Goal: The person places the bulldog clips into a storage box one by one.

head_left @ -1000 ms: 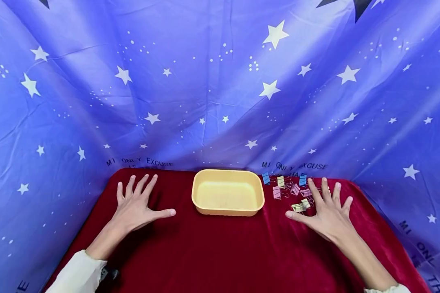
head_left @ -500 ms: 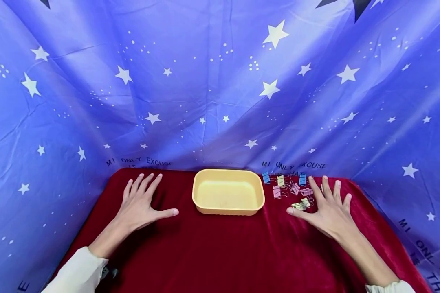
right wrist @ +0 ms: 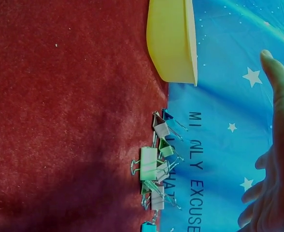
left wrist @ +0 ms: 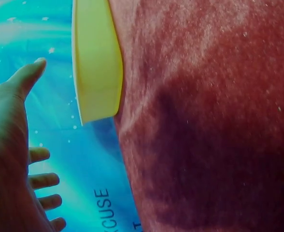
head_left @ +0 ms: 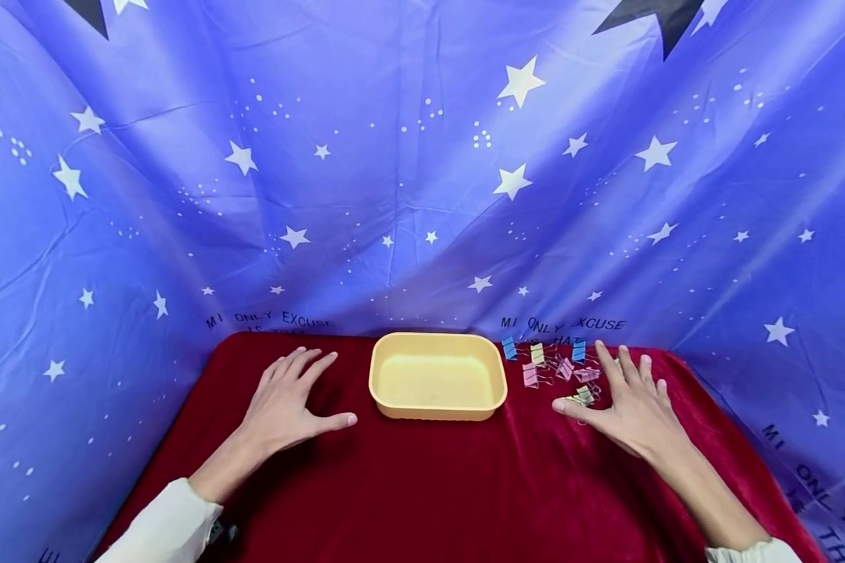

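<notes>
Left hand [head_left: 283, 408], spread like the right hand [head_left: 634, 413], has shifted nearer the yellow tray [head_left: 438, 411].

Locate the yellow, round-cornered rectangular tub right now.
In the head view, the yellow tub sits centrally at the far edge of the red velvety tablecloth, between the left hand and the blue, pink and yellow binder clips to its right.

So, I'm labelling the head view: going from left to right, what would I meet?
Left sleeve → left hand → yellow rectangular tub → leftmost blue binder clip → leftmost pink binder clip → right hand → right sleeve.
</notes>
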{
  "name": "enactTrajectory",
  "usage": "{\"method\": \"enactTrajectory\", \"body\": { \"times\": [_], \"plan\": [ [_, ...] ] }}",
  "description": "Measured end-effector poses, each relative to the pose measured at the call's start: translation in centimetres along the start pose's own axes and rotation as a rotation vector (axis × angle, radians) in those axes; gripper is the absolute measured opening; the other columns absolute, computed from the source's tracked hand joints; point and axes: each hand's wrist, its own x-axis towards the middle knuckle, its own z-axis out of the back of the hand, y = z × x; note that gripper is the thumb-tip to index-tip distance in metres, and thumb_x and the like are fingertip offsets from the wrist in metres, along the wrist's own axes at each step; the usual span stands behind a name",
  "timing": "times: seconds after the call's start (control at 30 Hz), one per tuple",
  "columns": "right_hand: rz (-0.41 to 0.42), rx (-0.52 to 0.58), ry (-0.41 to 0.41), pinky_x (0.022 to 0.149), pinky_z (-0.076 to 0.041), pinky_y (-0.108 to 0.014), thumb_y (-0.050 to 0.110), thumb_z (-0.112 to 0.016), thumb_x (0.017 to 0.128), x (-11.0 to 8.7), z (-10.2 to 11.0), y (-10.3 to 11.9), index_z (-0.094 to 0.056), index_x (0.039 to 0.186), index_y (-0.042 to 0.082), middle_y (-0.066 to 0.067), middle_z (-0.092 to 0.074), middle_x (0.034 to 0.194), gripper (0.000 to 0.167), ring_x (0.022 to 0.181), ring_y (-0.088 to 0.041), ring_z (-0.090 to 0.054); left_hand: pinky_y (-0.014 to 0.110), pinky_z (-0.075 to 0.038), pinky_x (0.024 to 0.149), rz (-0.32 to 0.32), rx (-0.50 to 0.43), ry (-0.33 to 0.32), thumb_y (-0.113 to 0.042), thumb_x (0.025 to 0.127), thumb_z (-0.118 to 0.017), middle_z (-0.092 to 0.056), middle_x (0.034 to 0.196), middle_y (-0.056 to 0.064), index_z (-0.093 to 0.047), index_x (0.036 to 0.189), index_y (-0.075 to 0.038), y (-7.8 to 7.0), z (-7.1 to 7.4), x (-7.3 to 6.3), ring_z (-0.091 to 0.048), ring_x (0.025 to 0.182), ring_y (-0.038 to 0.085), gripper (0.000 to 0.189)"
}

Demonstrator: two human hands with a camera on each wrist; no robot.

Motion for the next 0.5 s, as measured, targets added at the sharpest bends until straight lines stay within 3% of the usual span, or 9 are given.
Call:
{"method": "enactTrajectory", "body": {
  "times": [0.2,0.5],
  "plan": [
    [-0.016,-0.011,0.010,0.118,-0.019,-0.097,0.085,-0.071,0.090,0.1,0.2,-0.2,0.000,0.183,0.019,-0.042,-0.012,0.181,0.135,0.165,-0.072,-0.001,0.066,-0.037,0.131,-0.061,0.010,-0.012,-0.077,0.079,-0.083,-0.065,0.157,0.014,-0.064,0.160,-0.017,-1.1,-0.8,0.3,-0.050,0.159,0.044,0.103],
    [-0.025,-0.025,0.036,0.109,-0.032,-0.098,0.087,-0.066,0.093,0.2,0.2,-0.5,-0.005,0.183,0.018,-0.045,-0.022,0.177,0.128,0.160,-0.074,-0.022,0.064,-0.044,0.127,-0.167,0.025,-0.038,-0.071,0.083,-0.083,-0.069,0.149,0.012,-0.068,0.154,-0.015,-2.2,-2.0,0.6,-0.057,0.151,0.042,0.091]
  ]
}}
